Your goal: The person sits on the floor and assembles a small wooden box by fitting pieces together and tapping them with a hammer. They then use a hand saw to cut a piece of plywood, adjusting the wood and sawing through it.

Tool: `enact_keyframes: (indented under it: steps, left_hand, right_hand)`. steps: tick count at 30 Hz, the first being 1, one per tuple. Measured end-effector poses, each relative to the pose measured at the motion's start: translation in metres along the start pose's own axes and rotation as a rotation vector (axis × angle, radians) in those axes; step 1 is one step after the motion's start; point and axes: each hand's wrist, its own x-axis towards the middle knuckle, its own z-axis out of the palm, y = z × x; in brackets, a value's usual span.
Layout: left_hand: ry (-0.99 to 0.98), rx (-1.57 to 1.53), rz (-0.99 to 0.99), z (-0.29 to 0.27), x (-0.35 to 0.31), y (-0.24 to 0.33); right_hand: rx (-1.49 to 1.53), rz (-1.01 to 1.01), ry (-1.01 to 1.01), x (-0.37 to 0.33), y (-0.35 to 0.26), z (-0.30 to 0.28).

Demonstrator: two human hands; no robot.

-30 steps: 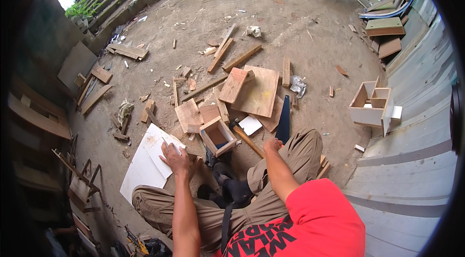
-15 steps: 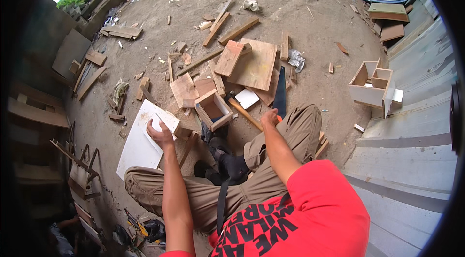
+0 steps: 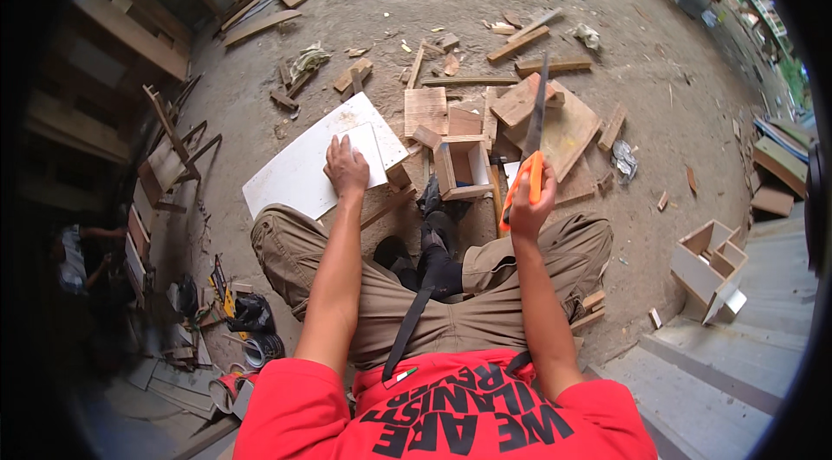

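Note:
My right hand [image 3: 529, 210] grips the orange handle of a handsaw [image 3: 536, 118], its blade pointing up and away over the wood pieces. My left hand [image 3: 347, 167] lies with fingers spread on a small white panel [image 3: 368, 141]. That panel rests on a larger white board [image 3: 290, 167] beside my left knee. Wood pieces [image 3: 398, 177] show under the board's right corner. A small open wooden box [image 3: 462, 167] stands between my two hands, in front of my feet. The saw is apart from the white panel.
Plywood sheets [image 3: 568, 131] and wood offcuts [image 3: 425, 112] lie ahead. A compartmented wooden box [image 3: 709, 262] stands at the right near metal sheeting [image 3: 719, 365]. Wooden frames [image 3: 169, 161] lean at the left. Another person [image 3: 78, 256] is at the far left, with tools and tape nearby.
My right hand has lifted the handsaw from beside my right knee and brought it left, blade up. My left hand has flattened onto the small white panel. The view has turned left.

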Motion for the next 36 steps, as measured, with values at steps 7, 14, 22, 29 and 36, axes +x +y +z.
enact_keyframes:
  steps: [7, 14, 22, 29, 36]
  left_hand:
    - [0.006, 0.02, -0.067, 0.009, -0.011, 0.017]
    - [-0.161, 0.005, -0.036, -0.014, 0.008, 0.044]
    - [-0.041, -0.067, -0.009, 0.027, 0.015, 0.043]
    - [0.034, -0.077, 0.044, 0.011, 0.026, 0.048]
    - [0.09, -0.094, 0.038, 0.017, 0.028, 0.041]
  right_hand:
    - [0.01, 0.026, -0.487, -0.105, -0.039, 0.045]
    - [-0.11, 0.029, -0.519, -0.124, -0.048, 0.054]
    - [-0.161, 0.078, -0.502, -0.141, -0.072, 0.062]
    - [-0.198, 0.01, -0.498, -0.121, -0.045, 0.063]
    - [-0.303, -0.071, -0.552, -0.116, -0.051, 0.079]
